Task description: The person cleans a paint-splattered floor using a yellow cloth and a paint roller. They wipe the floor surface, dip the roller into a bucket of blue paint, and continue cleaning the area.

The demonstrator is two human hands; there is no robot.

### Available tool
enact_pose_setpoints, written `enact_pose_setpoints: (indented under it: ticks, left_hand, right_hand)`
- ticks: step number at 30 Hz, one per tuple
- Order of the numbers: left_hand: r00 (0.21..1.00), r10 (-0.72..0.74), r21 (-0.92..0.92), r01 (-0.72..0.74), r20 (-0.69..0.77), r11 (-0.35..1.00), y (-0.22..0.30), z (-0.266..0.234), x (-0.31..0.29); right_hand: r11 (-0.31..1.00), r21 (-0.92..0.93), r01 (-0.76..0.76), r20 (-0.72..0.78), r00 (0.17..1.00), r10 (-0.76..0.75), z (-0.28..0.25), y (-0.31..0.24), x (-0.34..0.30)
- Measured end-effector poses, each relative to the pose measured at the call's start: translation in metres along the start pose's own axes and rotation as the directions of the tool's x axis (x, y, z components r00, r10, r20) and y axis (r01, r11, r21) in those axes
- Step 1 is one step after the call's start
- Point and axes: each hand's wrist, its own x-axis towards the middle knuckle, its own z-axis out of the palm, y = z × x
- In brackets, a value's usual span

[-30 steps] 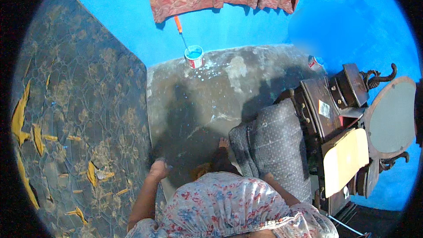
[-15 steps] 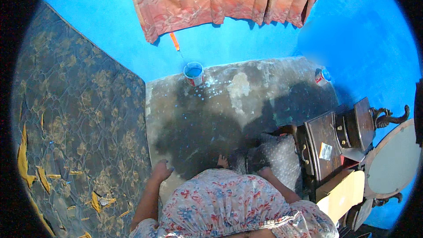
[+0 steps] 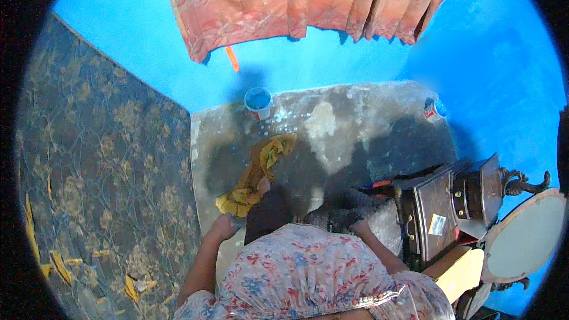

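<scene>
My left hand (image 3: 223,227) hangs beside my body near the patterned mattress, with loosely bent fingers and nothing visible in it. Bluish marks show at its fingertips. Close ahead of it, a crumpled mustard-yellow cloth (image 3: 274,149) stretches over the floor, and what looks like my foot (image 3: 262,187) shows against it. On my other side, my right hand (image 3: 359,227) is low next to a grey dotted cloth (image 3: 382,222). Its fingers blend into dark fabric, so whether they grip anything is unclear.
A paint bucket (image 3: 258,101) stands by the far blue wall, a smaller container (image 3: 434,109) in the far right corner. The dark mattress (image 3: 112,172) leans at left. At right are wooden drawers (image 3: 428,216), an oval mirror (image 3: 524,237) and cardboard (image 3: 462,275). A red curtain (image 3: 332,0) hangs ahead.
The yellow cloth has come into view ahead of my left hand, and a foot now shows against it. The brush-like orange-handled tool looks partly shadowed. Both hands stay low at my sides.
</scene>
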Motion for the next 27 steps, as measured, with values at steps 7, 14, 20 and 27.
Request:
enact_pose_setpoints:
  ticks: [7,14,20,27]
  left_hand:
    - [0.986,0.166,0.211,-0.158,-0.021,0.965,-0.001,-0.065,0.12]
    - [0.971,0.121,0.254,-0.173,0.208,0.952,-0.019,-0.173,0.211]
    - [0.946,0.099,0.358,-0.213,0.31,0.909,-0.141,-0.182,0.279]
    - [0.946,0.235,0.189,-0.279,0.223,0.942,-0.082,-0.202,0.334]
  right_hand:
    - [0.741,-0.645,0.188,0.139,0.982,-0.128,0.008,-0.016,0.065]
    - [0.888,-0.41,0.209,0.137,0.976,-0.167,0.03,-0.166,0.103]
    - [0.604,-0.643,0.472,0.172,0.856,-0.487,0.019,-0.309,0.138]
    - [0.983,-0.153,0.107,0.116,0.989,-0.089,-0.011,-0.276,0.197]
